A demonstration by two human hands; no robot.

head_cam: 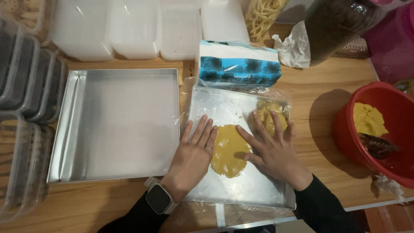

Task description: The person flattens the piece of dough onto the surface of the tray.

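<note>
The left hand lies flat and open at the dough patty's nine o'clock; the patty, long axis twelve to six, sits in the film-lined tray; the right hand, equally open, presses at its three o'clock

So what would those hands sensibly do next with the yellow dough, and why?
Probably press the dough outward toward the tray's bare corners. It covers only a small patch between the left hand and right hand, and both lie flat on the plastic film.

Warm indoor light, soft glare on the empty metal tray, bowed edges, sharp centre.
</note>
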